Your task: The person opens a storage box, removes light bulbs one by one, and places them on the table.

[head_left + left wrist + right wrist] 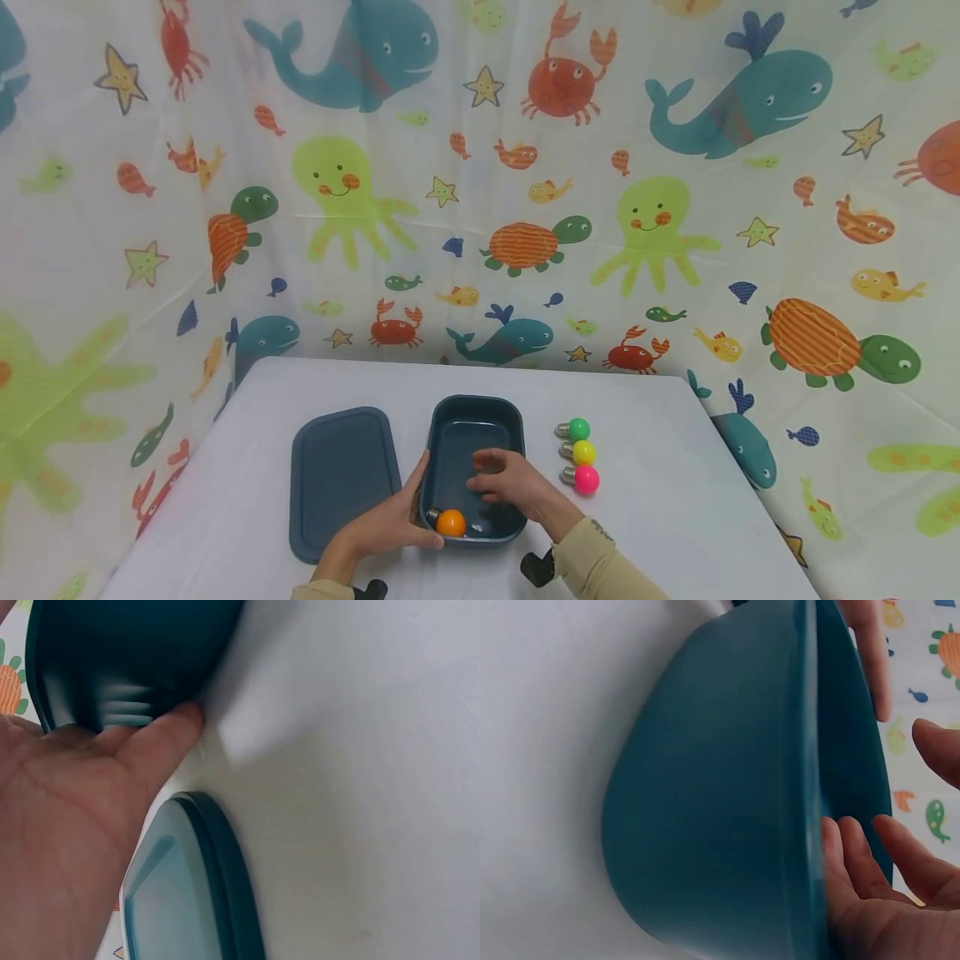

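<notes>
A dark blue rectangular container (478, 402) stands uncovered on the table. My left hand (390, 521) holds its near left corner, with fingers along the outer side wall and thumb by the near end; the left wrist view shows these fingers against the container wall (135, 652). An orange light bulb (451, 523) lies inside, in the near left corner. Over the right rim reaches my right hand (513, 483), its fingers apart and loosely bent inside the container, with nothing seen between them. Right of the container, green (578, 429), yellow (584, 452) and pink (587, 479) light bulbs lie in a column.
A matching dark blue lid (341, 475) lies flat on the white table (645, 517), left of the container. Behind the table hangs a curtain (465, 183) printed with sea animals.
</notes>
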A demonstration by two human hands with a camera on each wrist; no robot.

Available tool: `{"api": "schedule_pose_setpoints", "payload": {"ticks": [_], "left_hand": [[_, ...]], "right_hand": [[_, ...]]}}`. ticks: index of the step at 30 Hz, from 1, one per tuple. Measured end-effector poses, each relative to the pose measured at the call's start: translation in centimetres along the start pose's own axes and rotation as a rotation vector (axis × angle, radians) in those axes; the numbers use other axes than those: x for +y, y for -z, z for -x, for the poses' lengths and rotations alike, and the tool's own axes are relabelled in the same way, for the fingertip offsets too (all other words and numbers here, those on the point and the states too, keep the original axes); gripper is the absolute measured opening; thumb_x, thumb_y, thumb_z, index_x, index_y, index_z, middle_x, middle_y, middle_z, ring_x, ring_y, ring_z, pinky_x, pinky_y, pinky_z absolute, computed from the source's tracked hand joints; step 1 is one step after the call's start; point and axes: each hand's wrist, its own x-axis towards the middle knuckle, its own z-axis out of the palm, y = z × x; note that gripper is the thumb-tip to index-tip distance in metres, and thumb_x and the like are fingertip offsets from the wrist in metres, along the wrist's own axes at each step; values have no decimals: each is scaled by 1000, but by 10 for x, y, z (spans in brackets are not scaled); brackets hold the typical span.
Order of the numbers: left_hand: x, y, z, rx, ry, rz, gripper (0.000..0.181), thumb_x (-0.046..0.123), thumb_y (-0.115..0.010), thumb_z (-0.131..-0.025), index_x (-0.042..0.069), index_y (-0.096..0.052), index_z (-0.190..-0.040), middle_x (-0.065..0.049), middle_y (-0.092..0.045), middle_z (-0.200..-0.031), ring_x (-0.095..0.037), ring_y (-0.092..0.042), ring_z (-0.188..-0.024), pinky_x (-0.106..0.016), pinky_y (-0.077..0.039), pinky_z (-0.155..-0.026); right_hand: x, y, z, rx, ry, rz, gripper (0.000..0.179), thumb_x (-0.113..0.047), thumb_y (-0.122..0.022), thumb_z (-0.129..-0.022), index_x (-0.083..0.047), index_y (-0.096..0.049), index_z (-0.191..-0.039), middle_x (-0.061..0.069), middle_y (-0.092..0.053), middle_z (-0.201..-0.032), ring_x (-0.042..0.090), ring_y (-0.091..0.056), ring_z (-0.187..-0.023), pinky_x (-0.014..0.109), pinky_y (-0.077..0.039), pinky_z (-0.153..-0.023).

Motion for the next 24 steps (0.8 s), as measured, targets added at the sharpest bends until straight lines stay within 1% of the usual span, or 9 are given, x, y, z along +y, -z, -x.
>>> {"api": "schedule_pose_setpoints", "payload": {"ticks": [4, 17, 24], "left_hand": [[0, 0, 0, 1, -2, -10, 127, 30, -81, -81, 20, 23, -153, -17, 11, -162, -41, -12, -146, -66, -14, -112], [-3, 0, 0, 22, 7, -49, 129, 32, -82, -79, 18, 22, -154, -22, 2, -162, -43, -22, -142, -69, -19, -109], [-4, 1, -1, 16, 3, -41, 127, 30, -82, -80, 17, 21, -154, -23, 3, -161, -44, -22, -142, -69, -20, -109]], "right_hand": [[2, -3, 0, -14, 1, 13, 55, -9, -73, -86, 2, -52, -135, 18, -57, -130, 22, -63, -98, 42, -56, -87], [10, -10, -4, -13, -25, 32, 52, -9, -74, -85, 0, -55, -133, 14, -60, -124, 22, -63, -95, 42, -58, -82], [13, -14, -3, -35, -17, 30, 50, -7, -74, -84, 1, -56, -131, 12, -61, -120, 22, -64, -95, 42, -58, -80]]}}
